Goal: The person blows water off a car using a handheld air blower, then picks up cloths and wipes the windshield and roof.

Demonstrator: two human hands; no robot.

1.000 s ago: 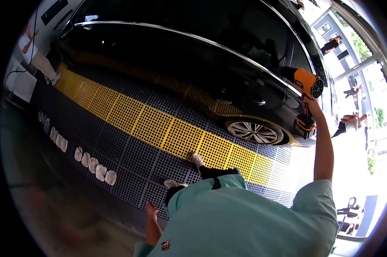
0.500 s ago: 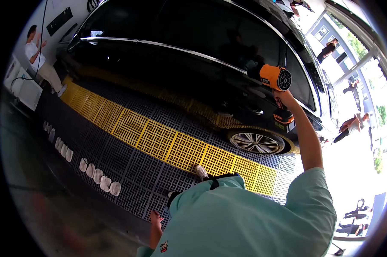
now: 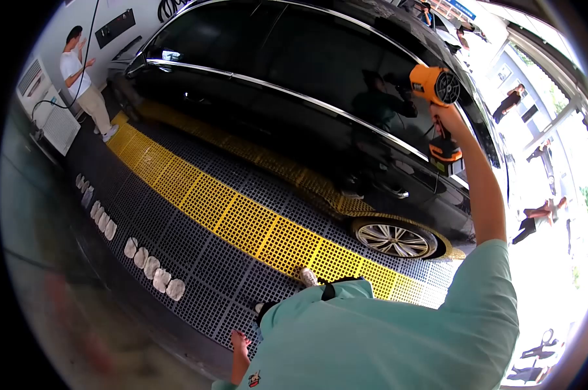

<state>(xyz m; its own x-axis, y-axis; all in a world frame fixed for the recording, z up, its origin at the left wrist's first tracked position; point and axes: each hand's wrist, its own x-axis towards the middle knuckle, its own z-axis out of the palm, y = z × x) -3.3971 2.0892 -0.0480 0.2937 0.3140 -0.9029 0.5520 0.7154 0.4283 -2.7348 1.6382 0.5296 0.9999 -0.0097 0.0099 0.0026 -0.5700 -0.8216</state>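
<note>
My right hand point(image 3: 442, 119) is wrapped round the grip of an orange and black handheld blower point(image 3: 430, 84), raised beside the rear side window of a black car point(image 3: 268, 110). The blower's round vented end faces me, and its nozzle is hard to make out against the dark glass. A black and orange battery block point(image 3: 444, 153) sits below my fist. My left hand point(image 3: 240, 339) hangs low by my left side, over the dark floor grating, with its fingers curled; whether they hold anything is too small to tell.
A person in a white shirt point(image 3: 79, 78) stands at the far left near a white cabinet point(image 3: 53, 117). Several whitish pads point(image 3: 152, 267) lie in a row on the floor. Yellow grating point(image 3: 242, 221) runs alongside the car. More people point(image 3: 539, 218) are outside at the right.
The blower first moved left along the car, then higher, up to the rear side window. The view has shifted, showing more of the person at the left. My left hand stays low.
</note>
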